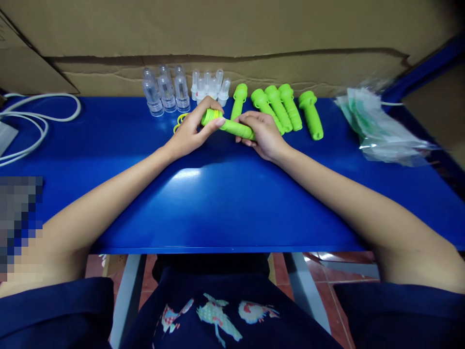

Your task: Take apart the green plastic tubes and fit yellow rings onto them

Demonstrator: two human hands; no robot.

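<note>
Both hands hold one lime-green flashlight-shaped tube above the blue table. My left hand pinches its wider threaded end, where a yellow ring sits round the neck. My right hand is wrapped round the narrower end, its fingers partly hidden beneath. Behind the hands stands one similar green tube, and several more green tubes lie to the right. A few loose yellow rings show beside my left hand, partly covered by it.
Clear plastic cylinders stand in rows at the back, next to small white-based clear bulbs. A plastic bag with green-and-white contents lies at the right. White cable coils at the left. Cardboard walls the back.
</note>
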